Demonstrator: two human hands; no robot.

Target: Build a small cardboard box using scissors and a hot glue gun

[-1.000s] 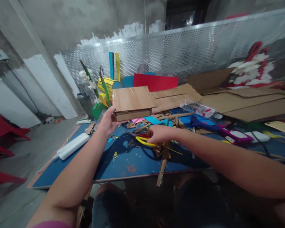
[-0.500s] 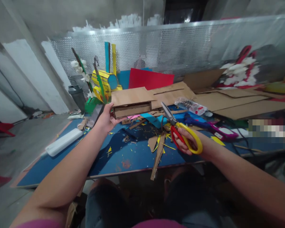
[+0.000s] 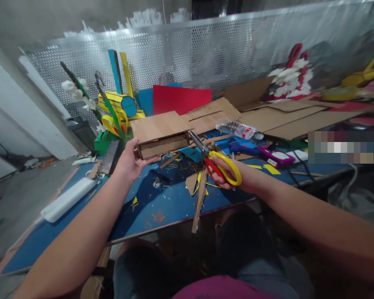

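Between the thumb and fingers of my left hand [image 3: 131,160] is the left end of a shallow cardboard box [image 3: 162,126]. It is held above the table, its open front side facing me. My right hand [image 3: 221,172] grips scissors [image 3: 226,168] with one yellow and one red handle loop. The blades point up and left, and their tips are close to the box's right front corner; whether they touch it I cannot tell. Below the scissors, a narrow cardboard strip [image 3: 200,199] sticks out past the table's front edge. Cardboard and yellow paper scraps lie around it.
On the blue table [image 3: 140,224] are a white bar-shaped case [image 3: 67,199], a purple and blue hot glue gun [image 3: 272,157], a clear plastic package [image 3: 239,128] and large cardboard sheets [image 3: 299,118]. Behind stand red card [image 3: 181,99] and a yellow-blue paper model [image 3: 120,104].
The scissors have come nearer to the box's right corner. My left hand keeps its hold on the box. The whole view has shifted, with the background sliding left.
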